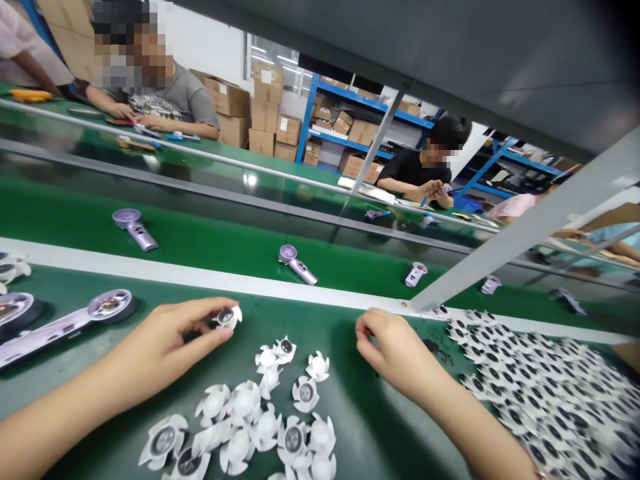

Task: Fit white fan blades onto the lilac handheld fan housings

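Note:
My left hand (pixel 173 340) pinches a small white fan blade (pixel 229 317) between thumb and fingertips, above the green tabletop (pixel 345 427). Its dark round hub shows. Below and right of that hand lies a loose pile of white fan blades (pixel 245 400), some with dark hubs up, others showing plain white caps. My right hand (pixel 387 340) hovers right of the pile, its fingers curled in toward the thumb; whatever may be inside them is hidden. Beyond my right forearm, many fan blades (pixel 540 373) lie close together in rows, hubs up.
Lilac handheld fan shells (pixel 65 330) lie at the left. Past a white rail (pixel 210 275), a green belt (pixel 215 243) carries several fan bodies (pixel 297 265). A slanted metal post (pixel 500 230) rises at the right under an overhead shelf (pixel 450 53). Co-workers (pixel 175 100) sit opposite.

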The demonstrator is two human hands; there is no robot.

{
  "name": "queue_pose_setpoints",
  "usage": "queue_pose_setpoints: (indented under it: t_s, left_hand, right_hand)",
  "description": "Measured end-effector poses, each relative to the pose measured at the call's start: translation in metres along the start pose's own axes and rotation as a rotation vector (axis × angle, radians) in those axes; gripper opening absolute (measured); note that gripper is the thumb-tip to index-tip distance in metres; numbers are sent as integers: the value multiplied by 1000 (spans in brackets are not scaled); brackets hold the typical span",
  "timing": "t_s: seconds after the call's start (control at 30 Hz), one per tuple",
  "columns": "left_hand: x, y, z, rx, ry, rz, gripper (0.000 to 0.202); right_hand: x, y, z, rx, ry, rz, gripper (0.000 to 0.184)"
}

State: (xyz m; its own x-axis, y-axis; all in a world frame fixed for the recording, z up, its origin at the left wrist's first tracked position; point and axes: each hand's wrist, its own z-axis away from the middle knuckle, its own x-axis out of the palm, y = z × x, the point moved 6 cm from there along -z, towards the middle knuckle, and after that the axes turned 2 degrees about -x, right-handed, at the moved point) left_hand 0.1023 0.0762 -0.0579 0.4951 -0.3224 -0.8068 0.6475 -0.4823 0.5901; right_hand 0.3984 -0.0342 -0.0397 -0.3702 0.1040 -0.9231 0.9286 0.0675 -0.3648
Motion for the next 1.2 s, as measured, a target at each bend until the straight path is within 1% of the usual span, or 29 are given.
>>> queue_pose_setpoints:
  t_s: [0.07,0.13,0.17,0.23,0.3,0.37,0.43,0.5,0.53,0.67,0.77,0.83,0.9,1.0,1.07,1.1,1.13,1.2]
  left_hand:
    - [-10,11,4,30,85,42,53]
    - [-20,24,7,79,132,76,51]
    - [-24,29,8,91,145,92,50]
    - [-30,34,11,103,158,135,47]
    - [-35,35,14,106,162,188,43]
    - [-36,32,18,116,154,243,38]
    - [-35,29,23,145,122,301,34]
    - [-34,29,26,191,105,320,30]
    - [-34,30,27,216,116,308,28]
    - [-39,34,30,291,218,206,17]
    - [-40,37,31,307,233,151,8]
    - [-38,36,32,297,220,135,5]
    - [-37,34,32,280,198,156,6]
    - [-37,32,31,273,184,189,10]
    - [-42,30,30,251,200,235,13]
    - [-46,28,30,219,218,288,16]
    - [-51,26,30,177,240,361,20]
    - [-61,21,32,110,290,545,26]
  right_hand:
    - [-2,-47,-20,-68,16,-168,10]
    - [-2,-96,-38,-188,42,-404,8]
    - [0,-116,-44,-236,55,-509,8]
    - [7,-143,-52,-293,42,-665,6]
    - [19,-156,-55,-327,-15,-731,6]
    - [27,-161,-53,-382,-68,-748,7]
    - [32,-161,-52,-418,-86,-726,8]
    - [36,-159,-51,-414,-90,-701,9]
    - [37,-159,-51,-407,-88,-688,10]
    - [40,-160,-50,-394,-32,-609,9]
    - [42,-162,-50,-368,20,-560,9]
    - [41,-164,-49,-386,40,-533,10]
    - [39,-168,-45,-439,44,-495,12]
    - [32,-174,-36,-607,53,-343,16]
    - [28,-174,-32,-723,68,-241,26]
    - [26,-172,-34,-740,84,-236,32]
    - [26,-168,-42,-702,115,-266,36]
    - [34,-160,-70,-531,153,-363,36]
